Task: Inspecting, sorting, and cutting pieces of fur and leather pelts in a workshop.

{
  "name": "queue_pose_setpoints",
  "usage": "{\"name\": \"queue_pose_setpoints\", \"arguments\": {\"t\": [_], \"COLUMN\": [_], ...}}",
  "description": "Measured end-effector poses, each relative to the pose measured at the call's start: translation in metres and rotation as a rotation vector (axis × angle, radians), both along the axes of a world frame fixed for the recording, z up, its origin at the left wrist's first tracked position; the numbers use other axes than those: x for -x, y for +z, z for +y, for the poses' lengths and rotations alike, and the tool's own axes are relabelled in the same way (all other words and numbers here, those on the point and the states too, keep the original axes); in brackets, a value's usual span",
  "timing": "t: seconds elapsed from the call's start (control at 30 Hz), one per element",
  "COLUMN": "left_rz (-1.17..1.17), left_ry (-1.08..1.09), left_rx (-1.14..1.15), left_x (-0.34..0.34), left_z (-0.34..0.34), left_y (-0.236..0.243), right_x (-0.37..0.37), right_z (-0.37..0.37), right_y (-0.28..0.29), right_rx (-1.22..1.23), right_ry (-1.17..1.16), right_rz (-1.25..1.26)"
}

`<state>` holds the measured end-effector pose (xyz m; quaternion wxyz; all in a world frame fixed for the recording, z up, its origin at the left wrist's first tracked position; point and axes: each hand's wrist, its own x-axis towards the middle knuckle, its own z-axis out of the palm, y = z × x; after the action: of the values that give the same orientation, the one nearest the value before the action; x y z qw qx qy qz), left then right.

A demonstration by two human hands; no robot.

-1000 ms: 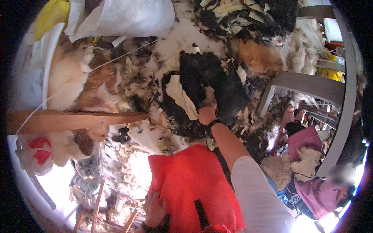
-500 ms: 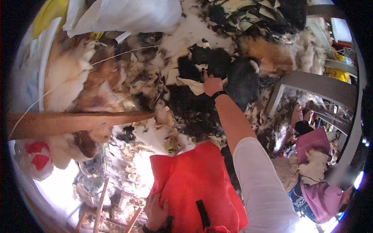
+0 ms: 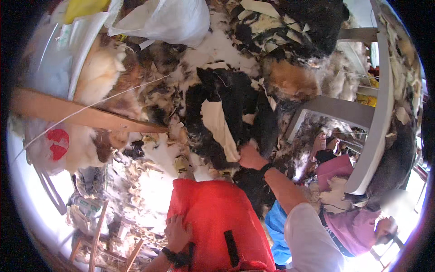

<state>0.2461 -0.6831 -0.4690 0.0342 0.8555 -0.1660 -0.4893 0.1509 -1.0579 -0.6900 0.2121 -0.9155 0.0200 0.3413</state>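
Right hand [image 3: 250, 156] pulled back gripping black pelt [image 3: 231, 113] (edge), left hand [image 3: 177, 233] on red bag [image 3: 213, 213]

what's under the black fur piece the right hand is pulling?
Under the black fur gripped by the right hand: a white lining strip and mixed fur scraps. The surface beneath is covered.

A single fisheye view from the person's head looks steeply down, close over the heap of black, white and tan fur pieces [image 3: 217, 113]. Straight edges, like the grey metal table frame [image 3: 376, 113] at right, bend toward the dark round rim. The person's forearms enter from the lower edge.
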Motion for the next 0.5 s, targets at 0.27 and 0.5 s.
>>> {"name": "queue_pose_setpoints", "arguments": {"t": [0.27,0.5], "left_rz": [0.427,0.964], "left_ry": [0.890,0.930], "left_rx": [0.497,0.750], "left_x": [-0.008,-0.092], "left_z": [0.009,-0.072], "left_y": [-0.085,-0.171], "right_x": [0.007,0.027], "right_z": [0.065,0.088], "right_y": [0.055,0.122], "right_rx": [-0.297,-0.622], "right_ry": [-0.228,-0.246], "right_rz": [0.160,0.036]}}
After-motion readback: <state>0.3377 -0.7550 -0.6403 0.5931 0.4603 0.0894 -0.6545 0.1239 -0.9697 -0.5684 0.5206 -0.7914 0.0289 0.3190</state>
